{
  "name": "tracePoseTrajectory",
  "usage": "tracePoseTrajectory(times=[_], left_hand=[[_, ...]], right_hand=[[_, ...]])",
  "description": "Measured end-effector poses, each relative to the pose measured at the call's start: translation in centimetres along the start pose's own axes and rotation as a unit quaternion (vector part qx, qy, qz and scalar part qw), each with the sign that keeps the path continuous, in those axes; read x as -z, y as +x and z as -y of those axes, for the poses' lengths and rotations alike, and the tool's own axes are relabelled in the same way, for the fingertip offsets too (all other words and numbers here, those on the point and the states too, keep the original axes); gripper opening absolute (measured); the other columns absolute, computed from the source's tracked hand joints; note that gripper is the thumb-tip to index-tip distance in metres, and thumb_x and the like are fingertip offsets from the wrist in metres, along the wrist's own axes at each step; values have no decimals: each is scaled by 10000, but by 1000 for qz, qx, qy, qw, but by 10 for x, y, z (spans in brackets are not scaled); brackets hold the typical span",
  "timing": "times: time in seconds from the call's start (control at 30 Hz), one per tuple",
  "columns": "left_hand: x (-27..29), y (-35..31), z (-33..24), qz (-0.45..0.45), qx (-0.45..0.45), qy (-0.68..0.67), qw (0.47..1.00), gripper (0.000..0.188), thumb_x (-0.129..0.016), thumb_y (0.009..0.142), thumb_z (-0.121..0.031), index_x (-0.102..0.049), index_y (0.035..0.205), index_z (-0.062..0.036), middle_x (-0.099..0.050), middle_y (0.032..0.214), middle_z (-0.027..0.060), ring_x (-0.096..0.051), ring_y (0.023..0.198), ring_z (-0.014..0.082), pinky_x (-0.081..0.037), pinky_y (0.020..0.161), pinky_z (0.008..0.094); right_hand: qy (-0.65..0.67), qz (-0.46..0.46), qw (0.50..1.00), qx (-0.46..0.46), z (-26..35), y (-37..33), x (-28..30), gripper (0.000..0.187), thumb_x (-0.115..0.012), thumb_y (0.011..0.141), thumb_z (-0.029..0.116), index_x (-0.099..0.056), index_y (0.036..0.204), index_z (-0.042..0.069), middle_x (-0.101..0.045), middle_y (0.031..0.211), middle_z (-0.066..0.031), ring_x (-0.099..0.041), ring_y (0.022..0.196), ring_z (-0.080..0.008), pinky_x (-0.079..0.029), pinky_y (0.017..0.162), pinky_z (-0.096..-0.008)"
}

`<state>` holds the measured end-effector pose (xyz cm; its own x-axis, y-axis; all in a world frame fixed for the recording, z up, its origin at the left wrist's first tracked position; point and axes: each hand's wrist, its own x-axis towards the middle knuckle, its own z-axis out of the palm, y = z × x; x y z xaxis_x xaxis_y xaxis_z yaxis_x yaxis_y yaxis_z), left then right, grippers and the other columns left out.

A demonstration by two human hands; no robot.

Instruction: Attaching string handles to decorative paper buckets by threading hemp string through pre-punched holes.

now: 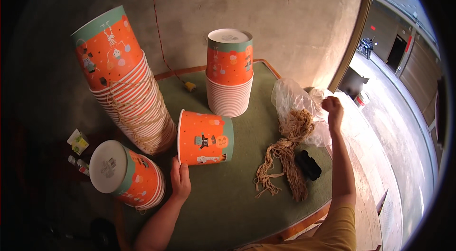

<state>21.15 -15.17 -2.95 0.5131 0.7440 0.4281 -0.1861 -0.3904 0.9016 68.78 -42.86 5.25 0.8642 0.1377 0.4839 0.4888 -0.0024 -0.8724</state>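
An orange paper bucket [204, 138] with a green band and cartoon figures lies on its side on the green tabletop. My left hand [181, 180] grips its white rim from the near side. Out to the right, my right hand [332, 107] is raised and closed beside a clear plastic bag [290, 93]; whatever its fingers hold is too small to make out. Below the bag lies a bundle of tan string [290, 156], its strands spreading over the table. A small black object [308, 165] sits against the string.
A tall leaning stack of buckets [133, 94], wound with string, stands at the left. A shorter upturned stack [229, 72] is at the back, and another stack [137, 175] is near left. A yellow plug [190, 86] on a cord rests by the wall. A doorway opens at right.
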Motion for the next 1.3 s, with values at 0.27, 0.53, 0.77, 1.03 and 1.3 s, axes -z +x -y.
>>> tracePoseTrajectory(times=[0.27, 0.53, 0.77, 1.03, 1.3], left_hand=[[3, -3, -2, -18, -4, 12, 1000, 219, -389, 1003, -131, -511, 1133, -4, -567, 879, 77, -470, 731, 140, -396, 658, 302], [2, -4, -5, -2, -19, 44, 999, 236, -391, 1009, -138, -512, 1161, -5, -593, 949, 110, -540, 826, 181, -433, 758, 308], [-1, -4, -13, 35, -5, 48, 998, 257, -382, 1025, -148, -488, 1214, -9, -528, 922, 84, -475, 767, 160, -413, 698, 320], [-4, -2, -40, 38, -13, -21, 999, 188, -382, 1023, -113, -488, 1139, -11, -487, 937, 39, -418, 814, 99, -393, 759, 263], [-3, 2, -41, 25, -2, -96, 995, 160, -403, 1011, -74, -490, 1134, -21, -487, 948, 6, -403, 806, 62, -377, 725, 227]], right_hand=[[-4, -242, 966, 93, -38, 77, 23, 262, -653, 950, 253, -596, 887, 5, -617, 716, -54, -542, 585, -102, -499, 546, -260], [-238, -32, 970, 24, -67, 75, -13, 313, -563, 971, 277, -666, 1169, 57, -698, 1121, -129, -655, 1031, -264, -469, 918, -352], [-66, 168, 977, 115, 61, -52, -91, 261, -514, 1027, 207, -636, 1202, 58, -701, 1090, -96, -651, 997, -174, -507, 836, -301], [100, 436, 890, 87, 124, -219, -187, 813, -647, 927, 375, -196, 1531, 69, -188, 1588, -173, -169, 1475, -304, -186, 1178, -418], [240, 403, 882, -54, 116, -253, -197, 939, -610, 918, 409, -7, 1559, 80, -119, 1591, -144, -164, 1460, -256, -152, 1183, -401]])
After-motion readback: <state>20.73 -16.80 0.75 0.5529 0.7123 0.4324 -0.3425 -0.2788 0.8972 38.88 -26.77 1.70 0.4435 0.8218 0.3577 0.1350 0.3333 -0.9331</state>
